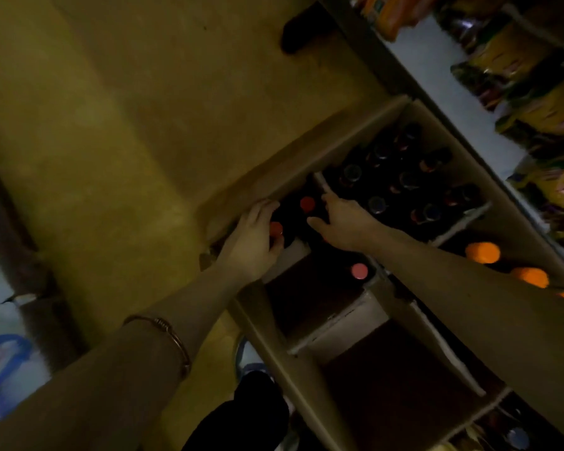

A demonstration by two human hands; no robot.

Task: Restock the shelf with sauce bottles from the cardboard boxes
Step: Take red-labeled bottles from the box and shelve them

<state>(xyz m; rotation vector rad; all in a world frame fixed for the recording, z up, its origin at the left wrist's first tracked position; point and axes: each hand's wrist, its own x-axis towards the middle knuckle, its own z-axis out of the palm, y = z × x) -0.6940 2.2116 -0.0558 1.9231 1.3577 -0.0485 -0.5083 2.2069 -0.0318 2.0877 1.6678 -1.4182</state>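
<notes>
An open cardboard box [310, 148] with white dividers lies on the floor below me. Dark sauce bottles stand in it, two with red caps [307, 203] at the near-left compartment and a pink-capped one [359, 271] closer to me. My left hand [253, 242] curls its fingers round a red-capped bottle [275, 229]. My right hand [341, 219] reaches in beside it with fingers spread, touching the dark bottles; what it holds is hidden in the gloom. Several dark-capped bottles [376, 204] fill the far compartment.
The white shelf [437, 76] runs along the right, stacked with yellow and green packets [541, 102]. Orange caps [482, 252] show in another box at right. Bare yellowish floor [111, 141] spreads to the left. Plastic bags [4, 362] lie at the far left.
</notes>
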